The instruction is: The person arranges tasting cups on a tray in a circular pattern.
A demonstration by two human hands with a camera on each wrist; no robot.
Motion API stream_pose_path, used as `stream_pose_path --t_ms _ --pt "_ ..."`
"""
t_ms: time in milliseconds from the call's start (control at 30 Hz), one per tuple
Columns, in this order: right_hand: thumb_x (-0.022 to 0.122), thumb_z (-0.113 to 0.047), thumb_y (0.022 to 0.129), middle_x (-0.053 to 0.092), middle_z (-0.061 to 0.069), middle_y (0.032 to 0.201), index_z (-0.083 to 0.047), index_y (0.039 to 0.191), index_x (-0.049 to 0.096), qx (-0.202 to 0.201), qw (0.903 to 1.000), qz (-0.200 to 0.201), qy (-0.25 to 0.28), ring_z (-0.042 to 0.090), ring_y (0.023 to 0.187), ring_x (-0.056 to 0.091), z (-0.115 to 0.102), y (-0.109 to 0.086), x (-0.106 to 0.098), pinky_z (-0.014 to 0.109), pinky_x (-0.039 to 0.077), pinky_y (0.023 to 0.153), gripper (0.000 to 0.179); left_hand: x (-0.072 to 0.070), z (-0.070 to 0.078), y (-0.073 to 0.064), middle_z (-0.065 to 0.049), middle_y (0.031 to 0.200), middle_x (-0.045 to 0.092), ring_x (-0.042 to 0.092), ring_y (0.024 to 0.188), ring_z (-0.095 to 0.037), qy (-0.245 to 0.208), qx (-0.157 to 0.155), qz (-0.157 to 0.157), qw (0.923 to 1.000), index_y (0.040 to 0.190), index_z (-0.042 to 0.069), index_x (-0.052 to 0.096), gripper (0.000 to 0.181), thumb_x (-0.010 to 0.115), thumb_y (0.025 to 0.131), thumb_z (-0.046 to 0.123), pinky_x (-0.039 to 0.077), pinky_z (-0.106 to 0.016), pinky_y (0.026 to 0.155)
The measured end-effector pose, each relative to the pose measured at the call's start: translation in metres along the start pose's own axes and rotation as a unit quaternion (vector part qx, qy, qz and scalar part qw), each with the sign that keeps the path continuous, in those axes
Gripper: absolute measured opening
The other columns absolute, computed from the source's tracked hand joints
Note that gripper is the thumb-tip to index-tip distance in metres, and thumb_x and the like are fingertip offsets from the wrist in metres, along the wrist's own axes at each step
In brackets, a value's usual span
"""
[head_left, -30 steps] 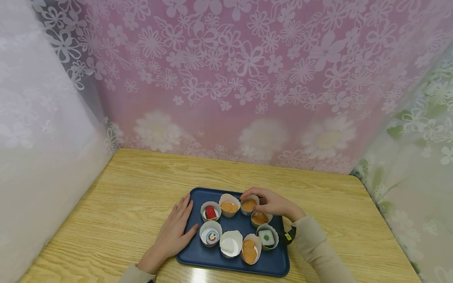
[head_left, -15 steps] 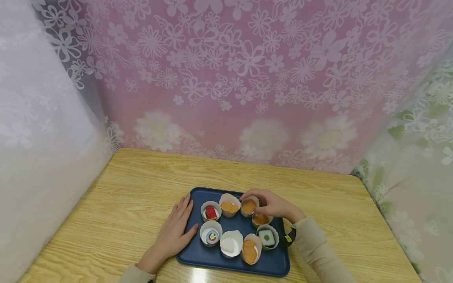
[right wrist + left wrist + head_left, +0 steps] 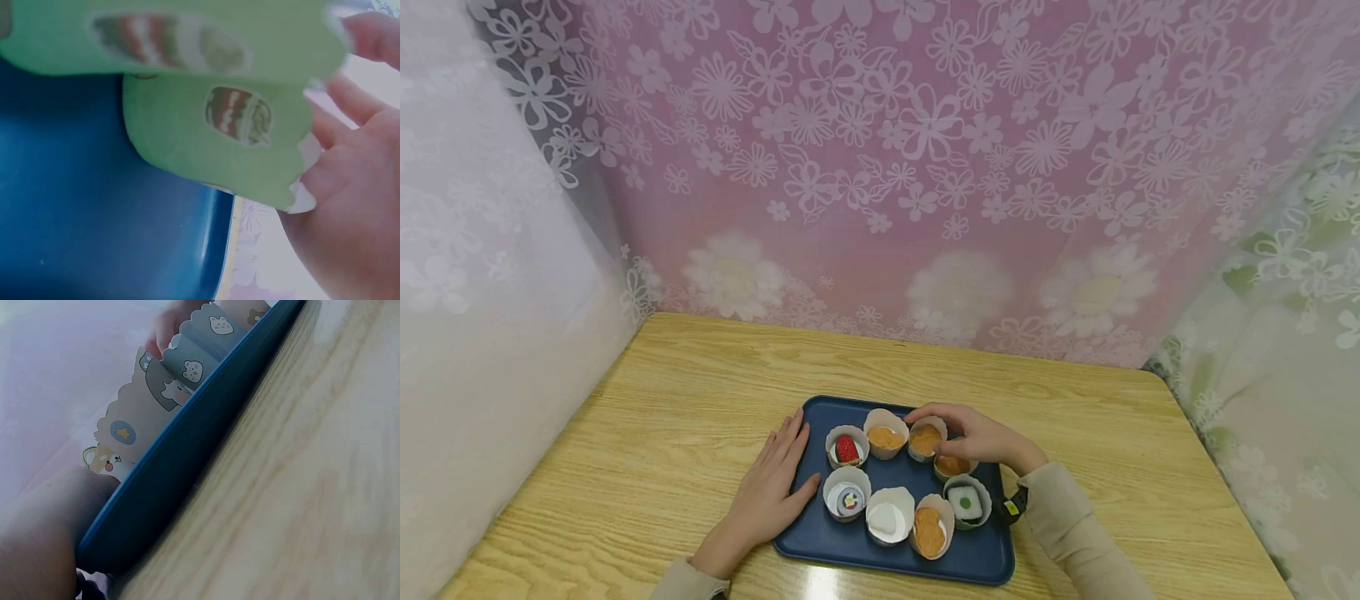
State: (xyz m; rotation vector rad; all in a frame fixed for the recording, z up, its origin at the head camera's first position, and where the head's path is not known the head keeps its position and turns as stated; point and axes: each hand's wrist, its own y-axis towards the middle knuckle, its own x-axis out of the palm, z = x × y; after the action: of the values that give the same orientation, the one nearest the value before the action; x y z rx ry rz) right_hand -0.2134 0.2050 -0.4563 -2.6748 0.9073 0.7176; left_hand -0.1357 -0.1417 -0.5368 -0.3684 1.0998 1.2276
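Observation:
In the head view my left hand (image 3: 767,496) lies with fingers extended along the left rim of a dark blue tray (image 3: 898,473). My right hand (image 3: 985,435) grips a paper baking cup (image 3: 926,440) at the tray's back right, fingers at its far rim and thumb at its near side. That cup holds something orange-brown. Just below the right hand, another orange-brown-filled cup (image 3: 953,467) is partly covered. In the right wrist view, the right hand (image 3: 365,150) reaches past green printed cups (image 3: 169,131). The left wrist view shows the left hand (image 3: 56,512) against the tray's edge (image 3: 169,469).
More cups ring the tray: one with a red piece (image 3: 847,450), one orange (image 3: 886,437), one with a grey-blue round piece (image 3: 849,502), one white (image 3: 886,522), another orange (image 3: 930,533), one white with a green dot (image 3: 965,503). The wooden table (image 3: 715,383) meets flowered curtains (image 3: 880,167).
The right hand and the cup it grips have shifted slightly left, closer to the orange-filled cup beside it. The left hand stays in place on the tray.

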Motion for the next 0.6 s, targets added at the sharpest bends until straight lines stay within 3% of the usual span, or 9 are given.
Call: stream_pose_path --t_ms 367,500,600 --pt "0.062 -0.009 0.098 0.044 0.019 0.148 -0.003 0.144 0.047 -0.008 0.9971 0.058 -0.049 0.041 0.135 0.042 -0.013 -0.015 0.002 0.063 0.038 0.105 0.049 -0.002 0.001 0.000 -0.016 0.164 0.017 0.018 0.149 -0.034 0.000 0.001 -0.001 1.0000 0.152 -0.005 0.033 0.073 0.063 0.096 0.030 0.020 -0.051 0.119" --pt "0.063 -0.015 0.098 0.040 0.016 0.152 -0.008 0.143 0.049 -0.009 0.9912 0.095 -0.092 0.037 0.139 0.038 -0.025 -0.026 0.004 0.062 0.037 0.106 0.048 -0.002 0.002 0.000 -0.017 0.163 0.018 0.019 0.149 -0.035 0.000 0.005 0.005 1.0000 0.151 -0.006 0.034 0.072 0.064 0.095 0.029 0.021 -0.052 0.118" --pt "0.066 -0.022 0.097 0.045 0.010 0.147 -0.015 0.140 0.052 -0.025 0.9824 0.127 -0.135 0.032 0.134 0.044 -0.035 -0.036 0.009 0.060 0.042 0.102 0.046 -0.002 0.002 -0.001 -0.019 0.162 0.020 0.021 0.148 -0.037 0.003 0.012 0.015 0.9998 0.150 -0.007 0.035 0.072 0.065 0.094 0.028 0.022 -0.053 0.117"
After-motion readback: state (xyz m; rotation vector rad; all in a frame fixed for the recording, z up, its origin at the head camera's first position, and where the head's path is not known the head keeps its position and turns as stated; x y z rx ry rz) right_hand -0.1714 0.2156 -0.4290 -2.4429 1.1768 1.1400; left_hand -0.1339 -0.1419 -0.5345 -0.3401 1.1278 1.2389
